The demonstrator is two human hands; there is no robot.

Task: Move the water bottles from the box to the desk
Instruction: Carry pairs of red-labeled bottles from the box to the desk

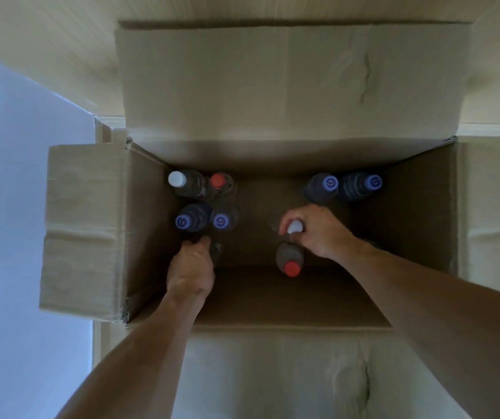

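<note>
Both our hands down in the open cardboard box, each on a bottle.

Our left hand is curled round a dark bottle near the box's left wall, cap hidden under the fingers. Our right hand pinches the neck of a white-capped bottle mid-box, fingers closed around the cap. Just below it stands a red-capped bottle, close to the near wall. Far-left corner: a white cap and a red cap, two purple caps right in front of them. Far-right corner: two more purple-capped bottles side by side. All upright. Flaps folded out; the far flap lies flat.
</note>
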